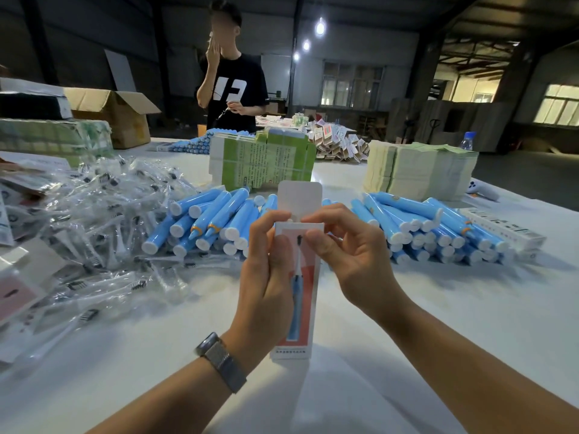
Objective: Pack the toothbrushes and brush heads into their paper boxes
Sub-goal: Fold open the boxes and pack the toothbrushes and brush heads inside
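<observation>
— Head view has us mid-box, doesn't it? Our left hand [266, 277] has its grip wrapped round a tall paper box [297, 292] printed with a blue toothbrush, held upright at the centre of the frame, above the desk [438, 324].

— Yes, and our right hand [347, 245] pinches the box's top edge with thumb and forefinger, just under the open white flap [300, 195]. So both grips are narrow and on the same box.

— Is anything inside it?

— We cannot tell; the mouth faces away from us. We judge that we are either opening it for loading or about to tuck the flap.

— How much is left, then?

— Nearly all of it, by the look of things. Blue toothbrush handles [206, 223] lie heaped behind our hands at centre, with a second heap [438, 230] at right. Bagged brush heads [103, 220] sprawl over the left of the frame.

— And the box supply?

— Flat green cartons [260, 161] stand upright beyond the handles, with a stack of paper sheets [419, 170] at upper right. One closed white box [504, 230] lies at the far right, perhaps finished.

— Another person [232, 83] stands at the upper centre, not touching our piles.
</observation>
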{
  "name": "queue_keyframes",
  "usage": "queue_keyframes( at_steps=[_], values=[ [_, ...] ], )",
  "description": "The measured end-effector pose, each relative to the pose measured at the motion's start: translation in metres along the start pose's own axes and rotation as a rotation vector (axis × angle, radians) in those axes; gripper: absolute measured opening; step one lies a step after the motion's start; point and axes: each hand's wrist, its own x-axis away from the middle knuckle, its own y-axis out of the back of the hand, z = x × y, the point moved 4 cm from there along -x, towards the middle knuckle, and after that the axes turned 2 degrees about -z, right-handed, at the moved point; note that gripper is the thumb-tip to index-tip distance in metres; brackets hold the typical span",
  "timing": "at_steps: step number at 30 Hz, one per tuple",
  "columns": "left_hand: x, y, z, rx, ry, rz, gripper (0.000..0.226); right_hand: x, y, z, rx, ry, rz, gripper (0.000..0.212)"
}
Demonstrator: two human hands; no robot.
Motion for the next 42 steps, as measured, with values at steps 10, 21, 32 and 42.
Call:
queue_keyframes(
  at_steps=[10,21,32,42],
  values=[
    [-0.002,-0.003,-0.006,0.014,-0.024,0.002,0.023,-0.009,0.003,0.008,-0.137,0.072,-0.003,0.045],
    [-0.002,-0.005,-0.005,0.053,0.016,-0.007,0.026,-0.01,0.003,0.011,-0.099,0.05,0.043,0.003],
    [-0.007,-0.004,-0.013,0.04,0.04,-0.033,0.01,-0.014,0.005,0.009,-0.096,-0.001,0.087,0.017],
    [-0.002,-0.007,-0.01,0.017,0.051,-0.014,0.02,-0.016,0.007,0.022,0.089,0.028,0.027,0.012]
  ],
)
